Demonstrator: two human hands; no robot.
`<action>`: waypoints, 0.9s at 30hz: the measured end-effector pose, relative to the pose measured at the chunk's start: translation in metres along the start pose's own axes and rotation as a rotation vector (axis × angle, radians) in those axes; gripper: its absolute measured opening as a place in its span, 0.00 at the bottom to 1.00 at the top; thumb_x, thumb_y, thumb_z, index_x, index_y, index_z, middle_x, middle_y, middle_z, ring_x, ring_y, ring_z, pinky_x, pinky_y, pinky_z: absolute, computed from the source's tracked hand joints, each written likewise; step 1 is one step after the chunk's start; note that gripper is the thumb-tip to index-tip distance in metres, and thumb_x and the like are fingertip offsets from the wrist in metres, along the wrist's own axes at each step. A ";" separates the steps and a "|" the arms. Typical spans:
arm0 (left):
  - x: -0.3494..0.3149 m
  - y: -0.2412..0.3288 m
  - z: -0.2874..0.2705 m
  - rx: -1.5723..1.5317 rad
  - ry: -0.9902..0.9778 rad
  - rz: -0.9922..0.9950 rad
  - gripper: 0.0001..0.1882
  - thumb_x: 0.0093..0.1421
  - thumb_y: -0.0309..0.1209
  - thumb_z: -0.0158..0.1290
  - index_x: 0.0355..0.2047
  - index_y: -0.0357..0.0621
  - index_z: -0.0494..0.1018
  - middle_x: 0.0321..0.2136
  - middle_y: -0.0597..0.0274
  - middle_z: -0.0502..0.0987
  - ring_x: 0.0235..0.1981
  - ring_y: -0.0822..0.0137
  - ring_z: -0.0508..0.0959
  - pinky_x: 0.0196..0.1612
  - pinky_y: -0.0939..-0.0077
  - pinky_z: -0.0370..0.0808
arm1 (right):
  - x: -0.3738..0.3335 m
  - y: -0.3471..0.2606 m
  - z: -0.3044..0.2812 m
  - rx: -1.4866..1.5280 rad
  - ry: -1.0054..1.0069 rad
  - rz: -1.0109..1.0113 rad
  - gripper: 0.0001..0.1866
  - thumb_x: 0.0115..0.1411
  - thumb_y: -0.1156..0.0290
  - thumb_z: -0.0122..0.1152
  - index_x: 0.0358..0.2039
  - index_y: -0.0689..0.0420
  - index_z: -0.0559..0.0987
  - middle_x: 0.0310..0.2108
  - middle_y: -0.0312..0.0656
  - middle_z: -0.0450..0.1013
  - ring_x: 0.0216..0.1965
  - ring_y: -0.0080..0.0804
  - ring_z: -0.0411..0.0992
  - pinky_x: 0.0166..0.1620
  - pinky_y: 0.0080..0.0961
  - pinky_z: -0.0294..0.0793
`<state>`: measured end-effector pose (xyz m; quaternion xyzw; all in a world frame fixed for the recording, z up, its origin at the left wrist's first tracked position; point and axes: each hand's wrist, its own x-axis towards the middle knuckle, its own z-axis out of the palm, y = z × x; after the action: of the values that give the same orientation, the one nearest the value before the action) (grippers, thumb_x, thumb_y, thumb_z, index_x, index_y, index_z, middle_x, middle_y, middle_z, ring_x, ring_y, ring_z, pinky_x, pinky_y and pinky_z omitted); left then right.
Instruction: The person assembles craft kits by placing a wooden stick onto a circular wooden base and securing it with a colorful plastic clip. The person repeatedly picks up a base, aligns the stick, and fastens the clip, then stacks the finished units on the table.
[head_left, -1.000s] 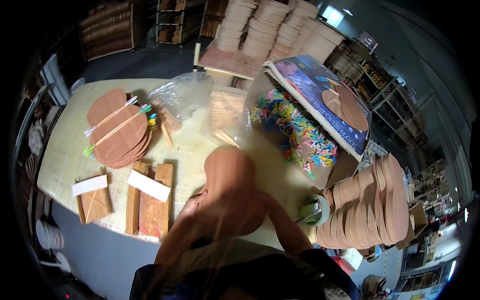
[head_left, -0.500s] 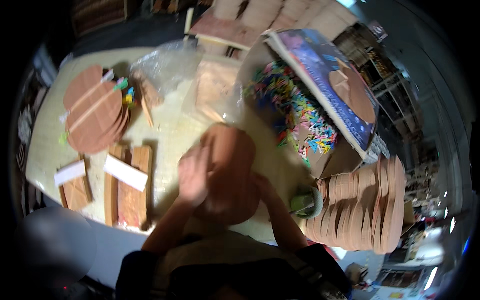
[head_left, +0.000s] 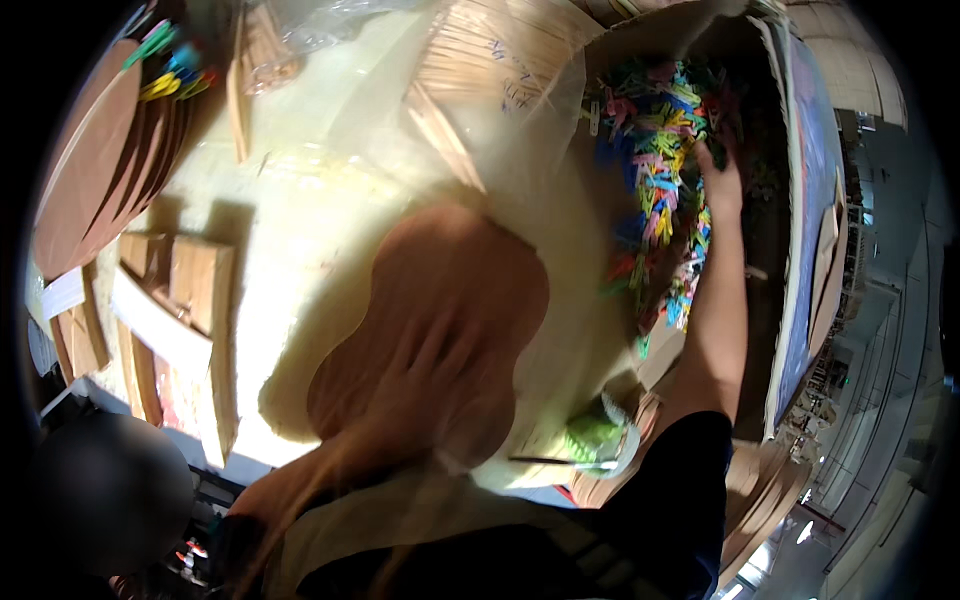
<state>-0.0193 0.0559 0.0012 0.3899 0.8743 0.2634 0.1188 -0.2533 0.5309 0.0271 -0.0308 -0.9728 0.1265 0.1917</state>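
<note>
A thin brown wooden panel shaped like a small guitar body [head_left: 460, 250] lies on the table in front of me. On its lower half rests my left hand [head_left: 420, 365], blurred, with the fingers stretched out flat. My right arm reaches into a cardboard box [head_left: 785, 190] on the right. There my right hand [head_left: 722, 178] is down among many small colourful clothespins [head_left: 655, 195]; its fingertips are partly buried, so any held clothespin is hidden.
Stacked brown panels [head_left: 75, 180] with clothespins [head_left: 175, 75] at their edge lie far left. Nearer stand wooden blocks [head_left: 205, 285] with white strips. Bagged wooden sticks [head_left: 500, 55] lie beyond the panel. A green cup [head_left: 595, 440] stands near right, beside more stacked wood [head_left: 765, 480].
My right hand has left the panel's right side and gone into the clothespin box. My left hand has shifted onto the panel's lower half. The view has swung closer and to the right.
</note>
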 end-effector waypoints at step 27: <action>-0.009 0.015 -0.001 0.051 0.131 0.017 0.25 0.54 0.40 0.54 0.52 0.48 0.68 0.58 0.48 0.58 0.61 0.44 0.54 0.60 0.42 0.51 | -0.186 -0.074 0.025 -0.078 -0.181 0.211 0.32 0.40 0.54 0.70 0.50 0.43 0.74 0.44 0.39 0.67 0.49 0.44 0.64 0.47 0.37 0.67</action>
<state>-0.0041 0.0574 0.0104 0.3821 0.8833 0.2671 0.0490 -0.0915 0.4330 -0.0442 -0.1288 -0.9817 0.1101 0.0872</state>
